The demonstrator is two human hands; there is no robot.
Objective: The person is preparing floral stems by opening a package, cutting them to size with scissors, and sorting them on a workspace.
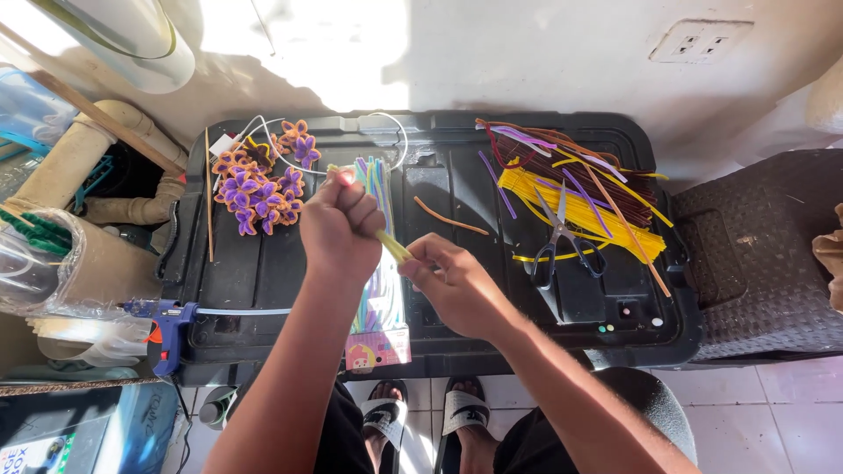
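A black plastic lid (457, 342) served as the work surface. Over it, the left hand (338, 224) and right hand (452, 281) were both closed on one yellow-green pipe cleaner (392, 246) — above a pastel packet (379, 298), purple-orange flowers (259, 184) and scissors (562, 237) lying nearby.

Head view, steeply downward, close above black lid (457, 175).

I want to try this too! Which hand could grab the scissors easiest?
Probably the right hand: it is on the same side as the scissors. The left hand is farther off, its grip closed around the yellow-green pipe cleaner.
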